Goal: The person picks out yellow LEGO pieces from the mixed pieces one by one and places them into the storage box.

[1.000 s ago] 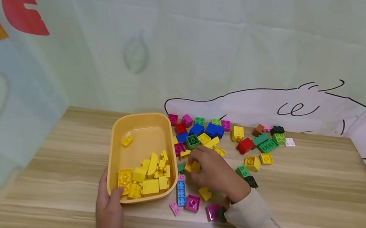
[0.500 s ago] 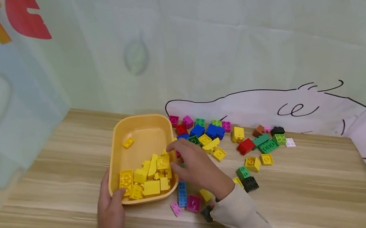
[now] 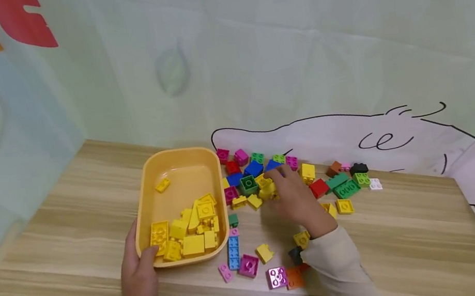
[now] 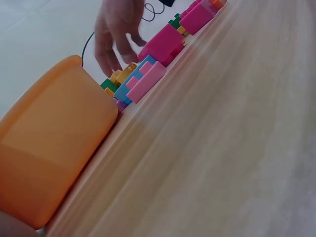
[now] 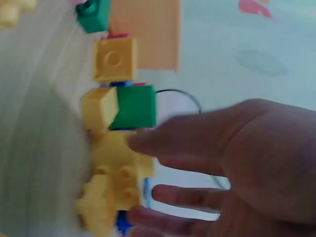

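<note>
My left hand (image 3: 140,277) grips the near-left corner of a yellow-orange plastic tub (image 3: 140,206), thumb over its rim. Several yellow toy building bricks (image 3: 193,245) lie in the tub, mostly at its near end, and one small yellow brick (image 3: 162,184) lies apart toward the far left. My right hand (image 3: 296,195) reaches over the loose pile to the right of the tub. In the right wrist view its fingers are spread beside several yellow bricks (image 5: 116,155), holding nothing visible. A dark green brick (image 3: 249,184) sits left of that hand.
Blue (image 3: 233,253), pink, magenta (image 3: 249,265) and orange bricks (image 3: 294,278) lie near the tub's right front. Farther right are red (image 3: 319,187), green (image 3: 346,189), black and white bricks. A printed cloth (image 3: 251,62) hangs behind the wooden table (image 3: 424,247).
My right hand first pinched a yellow brick in the pile, carried it to the tub's right side, then moved back right without it. A square yellow brick now lies in the tub.
</note>
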Demonstrator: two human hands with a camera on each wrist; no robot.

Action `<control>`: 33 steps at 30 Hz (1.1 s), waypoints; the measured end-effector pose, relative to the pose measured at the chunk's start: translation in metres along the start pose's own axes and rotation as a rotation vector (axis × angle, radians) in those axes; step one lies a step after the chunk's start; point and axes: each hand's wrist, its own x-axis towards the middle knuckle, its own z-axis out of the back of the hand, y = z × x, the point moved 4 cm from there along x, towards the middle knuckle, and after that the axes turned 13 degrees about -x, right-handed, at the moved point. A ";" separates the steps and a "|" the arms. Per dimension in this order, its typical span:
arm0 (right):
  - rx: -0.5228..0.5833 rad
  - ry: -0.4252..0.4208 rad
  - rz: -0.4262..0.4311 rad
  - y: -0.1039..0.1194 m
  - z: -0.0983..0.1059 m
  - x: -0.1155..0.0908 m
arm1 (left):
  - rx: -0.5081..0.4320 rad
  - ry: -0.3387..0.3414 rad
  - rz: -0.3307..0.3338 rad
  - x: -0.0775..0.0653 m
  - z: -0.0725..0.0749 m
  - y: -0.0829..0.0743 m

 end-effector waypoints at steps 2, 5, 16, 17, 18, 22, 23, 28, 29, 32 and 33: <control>0.014 0.047 -0.028 -0.005 -0.005 0.002 | -0.007 0.001 0.003 0.001 -0.001 0.000; 0.035 0.077 -0.053 -0.007 -0.010 0.004 | -0.011 0.005 0.009 0.001 -0.002 -0.001; -0.035 0.134 -0.049 0.000 -0.015 -0.004 | -0.012 0.014 0.006 0.001 -0.003 -0.001; -0.045 0.133 -0.041 0.000 -0.015 -0.005 | -0.012 0.014 0.004 0.001 -0.003 -0.001; -0.054 0.130 -0.034 0.001 -0.014 -0.007 | -0.014 0.015 0.004 0.001 -0.003 -0.001; -0.070 0.092 -0.020 0.003 -0.003 -0.016 | -0.017 0.016 -0.001 0.001 -0.003 -0.002; -0.069 0.076 -0.014 0.004 0.000 -0.018 | -0.017 0.018 -0.002 0.001 -0.003 -0.002; -0.035 0.035 0.038 0.012 0.015 -0.026 | -0.003 0.014 -0.008 0.002 -0.001 0.000; -0.018 0.041 0.047 0.015 0.017 -0.027 | -0.001 0.014 -0.010 0.001 -0.001 0.000; 0.050 0.072 0.076 0.025 0.020 -0.030 | 0.005 0.010 -0.016 0.000 0.000 0.001; 0.077 0.081 0.089 0.030 0.021 -0.031 | 0.005 0.010 -0.016 0.000 -0.001 0.000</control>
